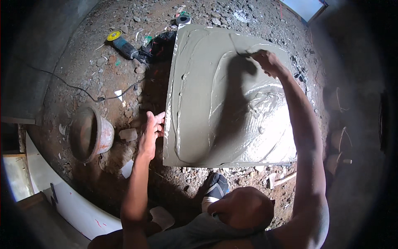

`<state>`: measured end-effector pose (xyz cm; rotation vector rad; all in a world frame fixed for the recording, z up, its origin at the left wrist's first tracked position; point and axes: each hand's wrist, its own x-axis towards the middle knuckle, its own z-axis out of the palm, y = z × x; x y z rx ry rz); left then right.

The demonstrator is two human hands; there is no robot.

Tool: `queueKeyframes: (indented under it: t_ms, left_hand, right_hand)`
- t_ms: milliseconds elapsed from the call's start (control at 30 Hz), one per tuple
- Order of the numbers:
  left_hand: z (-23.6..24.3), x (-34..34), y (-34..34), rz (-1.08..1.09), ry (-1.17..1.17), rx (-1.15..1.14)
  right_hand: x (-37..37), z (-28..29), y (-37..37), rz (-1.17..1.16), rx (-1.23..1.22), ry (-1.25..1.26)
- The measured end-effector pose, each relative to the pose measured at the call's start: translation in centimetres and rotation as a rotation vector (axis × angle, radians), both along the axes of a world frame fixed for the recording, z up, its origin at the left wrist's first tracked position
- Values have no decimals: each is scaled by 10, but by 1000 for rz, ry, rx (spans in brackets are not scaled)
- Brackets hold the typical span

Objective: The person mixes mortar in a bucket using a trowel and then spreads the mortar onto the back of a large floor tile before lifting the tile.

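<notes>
A large rectangular panel (pixel 168 108) lies in front of me, its top spread with wet grey mortar (pixel 197 83). Ridges and swirls mark the coat, and strong light glares off its near right part. Over the far right area, my right hand (pixel 268 63) is closed around the handle of what looks like a trowel (pixel 238 46). Its thin blade shows nearly edge-on, so I cannot tell whether it touches the mortar. At the panel's left edge, my left hand (pixel 151 133) holds nothing. Its thumb points up, its fingers are apart, and their tips reach the edge.
Left of the panel, an angle grinder (pixel 123 47) with a yellow disc lies on rubble-strewn ground, near a black cable (pixel 78 88). A mortar-stained bucket (pixel 105 135) sits nearer. A dark roll (pixel 183 20) is beyond the far left corner. A white board (pixel 83 203) lies lower left.
</notes>
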<state>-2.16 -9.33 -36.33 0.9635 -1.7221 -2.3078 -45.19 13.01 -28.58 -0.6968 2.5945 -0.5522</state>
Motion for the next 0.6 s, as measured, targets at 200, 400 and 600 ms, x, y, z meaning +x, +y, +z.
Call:
queueKeyframes:
  t_ms: [200, 400, 600]
  left_hand:
    - [1, -2, -3, -8, -22, -91]
    - [11, -4, -4, -27, -35, -103]
    - [4, -11, 1, -113, -29, -93]
  right_hand:
    - [6, 3, 96, -284, 90, 72]
    - [17, -4, 63, -262, -385, -150]
    - [62, -8, -89, 402, 224, 327]
